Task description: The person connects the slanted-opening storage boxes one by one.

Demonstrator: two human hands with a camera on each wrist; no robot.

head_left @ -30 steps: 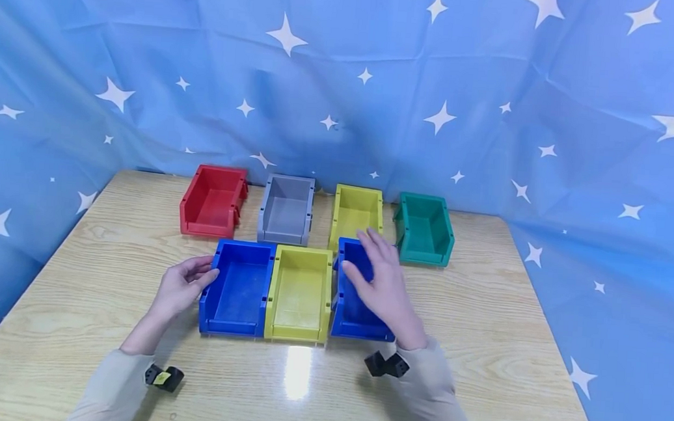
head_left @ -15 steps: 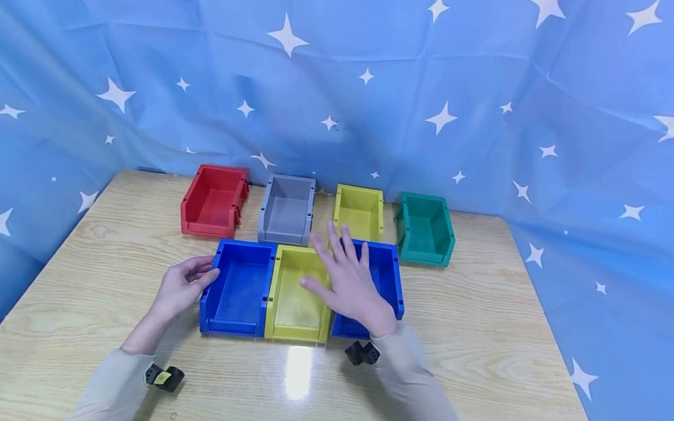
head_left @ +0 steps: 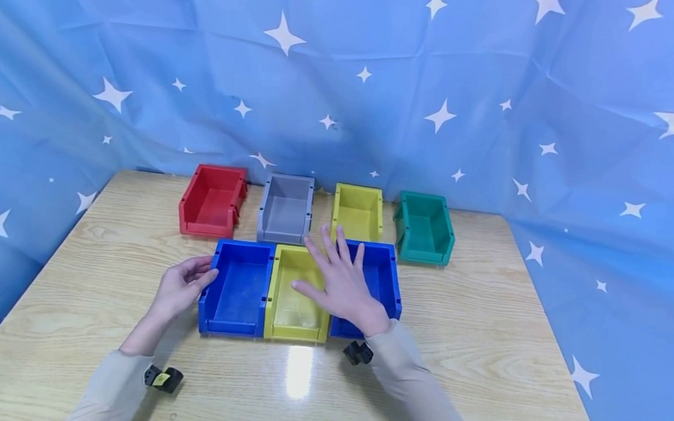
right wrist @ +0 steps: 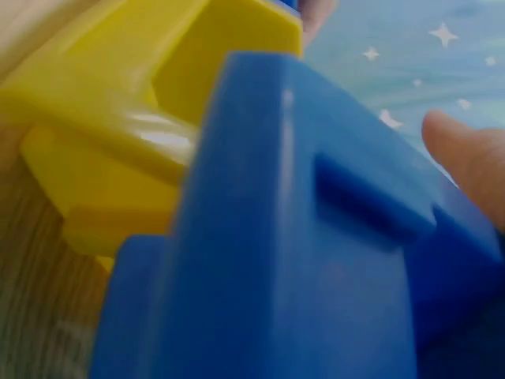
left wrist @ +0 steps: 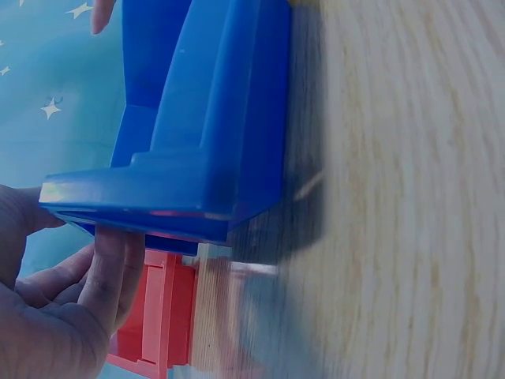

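Note:
Three bins stand side by side in the front row: a blue bin (head_left: pixel 240 292) on the left, a yellow bin (head_left: pixel 294 315) in the middle and another blue bin (head_left: pixel 384 279) on the right. My left hand (head_left: pixel 179 287) pinches the left blue bin's outer side wall; in the left wrist view its fingers (left wrist: pixel 110 272) lie against that wall under the rim. My right hand (head_left: pixel 343 286), fingers spread, is over the border between the yellow bin and the right blue bin, hiding part of both. Whether it touches them, I cannot tell.
Behind them is a row of smaller bins: red (head_left: pixel 213 205), grey (head_left: pixel 287 210), yellow (head_left: pixel 358 212) and green (head_left: pixel 426 230). The wooden table (head_left: pixel 480 351) meets a blue star-patterned curtain (head_left: pixel 334 86) at the back and sides.
My right hand has moved left, from over the right blue bin to the border with the yellow one, and its fingers have spread. The left hand keeps its place on the left blue bin.

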